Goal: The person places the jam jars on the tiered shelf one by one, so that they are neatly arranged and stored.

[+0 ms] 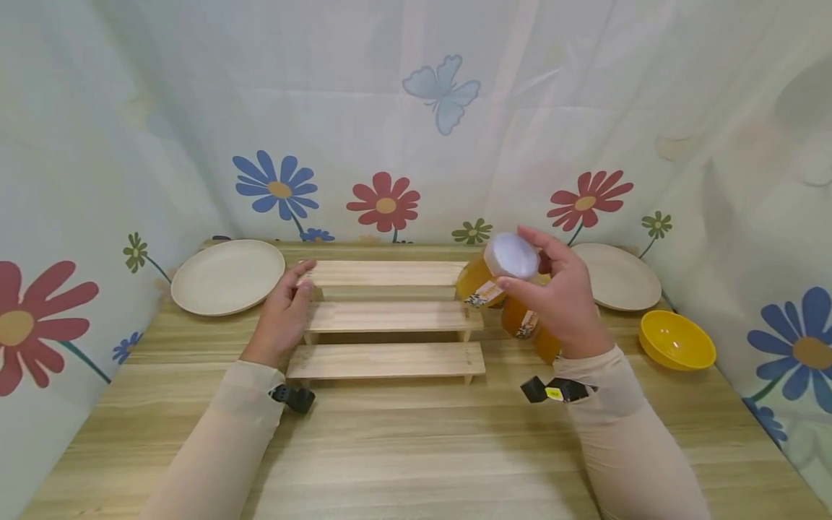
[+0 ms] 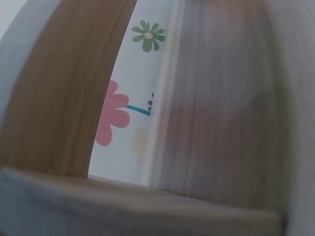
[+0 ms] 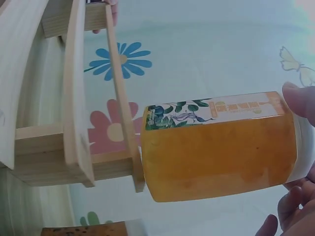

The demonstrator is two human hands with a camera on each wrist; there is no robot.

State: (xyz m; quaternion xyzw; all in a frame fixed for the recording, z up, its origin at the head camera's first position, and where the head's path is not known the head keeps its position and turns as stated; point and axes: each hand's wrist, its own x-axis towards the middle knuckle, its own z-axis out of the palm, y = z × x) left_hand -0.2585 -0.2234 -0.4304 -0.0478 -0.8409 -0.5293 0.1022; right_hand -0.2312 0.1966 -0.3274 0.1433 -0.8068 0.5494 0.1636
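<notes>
The right hand (image 1: 564, 307) holds a tilted, amber-filled jar (image 3: 221, 155) with white lid (image 1: 513, 256) and floral label (image 3: 216, 112) near the pale wooden three-step rack (image 1: 393, 316), whose left end the left hand (image 1: 281, 318) grips.

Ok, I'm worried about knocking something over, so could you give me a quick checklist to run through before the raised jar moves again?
1. Jar secure: ok, the right hand grips it near its white lid.
2. Rack steadied: ok, the left hand holds its left end.
3. Jar clear of the rack: cannot tell, they overlap in the right wrist view and the gap is unclear.
4. Full sight of the other jars: not ok, the right hand partly hides them in the head view.
5. Bowl out of the way: ok, it sits apart, right of the right hand.
</notes>
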